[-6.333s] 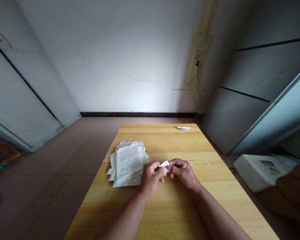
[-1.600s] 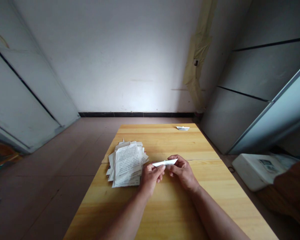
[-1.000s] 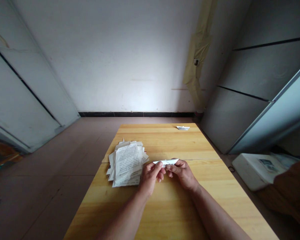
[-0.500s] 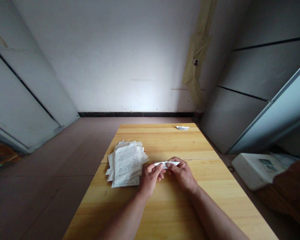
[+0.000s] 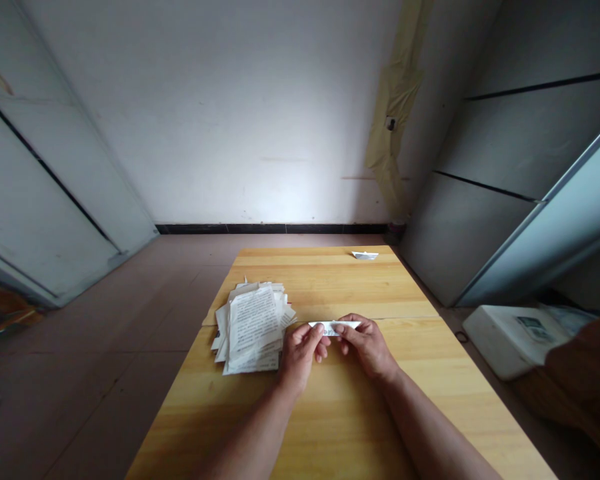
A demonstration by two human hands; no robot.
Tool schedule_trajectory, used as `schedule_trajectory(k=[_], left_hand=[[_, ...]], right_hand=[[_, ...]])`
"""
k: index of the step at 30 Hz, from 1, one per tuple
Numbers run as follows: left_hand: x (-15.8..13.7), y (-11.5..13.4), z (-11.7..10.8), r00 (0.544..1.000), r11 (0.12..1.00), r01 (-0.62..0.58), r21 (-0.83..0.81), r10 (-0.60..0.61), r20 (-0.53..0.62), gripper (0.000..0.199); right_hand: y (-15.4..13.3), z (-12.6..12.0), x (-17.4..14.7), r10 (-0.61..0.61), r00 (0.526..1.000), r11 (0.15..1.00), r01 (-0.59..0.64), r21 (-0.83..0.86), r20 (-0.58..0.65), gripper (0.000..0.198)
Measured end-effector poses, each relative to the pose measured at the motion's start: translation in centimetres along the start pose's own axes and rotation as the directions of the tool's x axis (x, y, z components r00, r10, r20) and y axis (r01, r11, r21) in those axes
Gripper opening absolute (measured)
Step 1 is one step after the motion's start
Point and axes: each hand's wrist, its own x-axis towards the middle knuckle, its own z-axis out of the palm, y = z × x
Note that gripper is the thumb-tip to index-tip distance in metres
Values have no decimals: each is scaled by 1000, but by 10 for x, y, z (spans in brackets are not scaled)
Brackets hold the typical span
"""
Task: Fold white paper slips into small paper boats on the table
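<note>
Between my two hands is a small folded paper boat (image 5: 331, 329), white with dark printed characters on its near side. My left hand (image 5: 300, 350) pinches its left part, thumb in front and fingers behind. On the right part, my right hand (image 5: 364, 343) grips it with the thumb across the front. Both hands are just above the wooden table (image 5: 325, 413). Left of my left hand lies a pile of printed paper sheets (image 5: 254, 327). Another paper boat (image 5: 365, 255) stands at the table's far right edge.
A seam crosses the table beyond my hands. A white foam box (image 5: 510, 340) sits on the floor to the right, beside a brown cloth-like thing (image 5: 587, 373). Grey cabinet panels (image 5: 480, 193) flank the right side, and a pale wall (image 5: 260, 120) stands behind.
My right thumb has shifted slightly right along the folded paper boat, so more of the printed characters show. The pile and the other boat stay put.
</note>
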Motion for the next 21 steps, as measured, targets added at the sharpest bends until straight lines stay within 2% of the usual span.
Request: schedule_trajectory(k=[7, 13, 18, 21], left_hand=[[3, -7, -3, 999, 1000, -28, -1, 28, -33, 37], [2, -3, 0, 1000, 999, -5, -54, 4, -15, 35], [1, 3, 1, 999, 993, 28, -115, -26, 20, 47], [1, 2, 0, 1000, 991, 24, -131, -22, 18, 46]], right_hand=[[2, -11, 2, -2, 999, 1000, 1, -11, -47, 35], [1, -12, 2, -54, 998, 994, 52, -100, -12, 29], [0, -9, 1, -12, 1000, 997, 11, -74, -19, 29], [0, -8, 1, 15, 1000, 998, -16, -64, -27, 31]])
